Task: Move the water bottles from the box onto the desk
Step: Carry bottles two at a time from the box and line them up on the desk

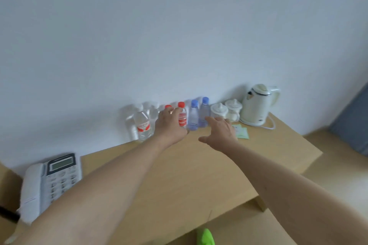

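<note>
Nearest you, a green object (pixel 205 237) at bottom edge. At centre frame, your left hand (pixel 171 125) seemingly grasps an upright red-capped bottle (pixel 182 115) on the worktop (pixel 179 175); right hand (pixel 220 133) spread, released.

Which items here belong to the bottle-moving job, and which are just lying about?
Job: red-capped bottles, blue-capped bottles, clear bottles, desk, left hand, right hand.
Lying about: kettle, lidded cups, telephone, green packets.
</note>
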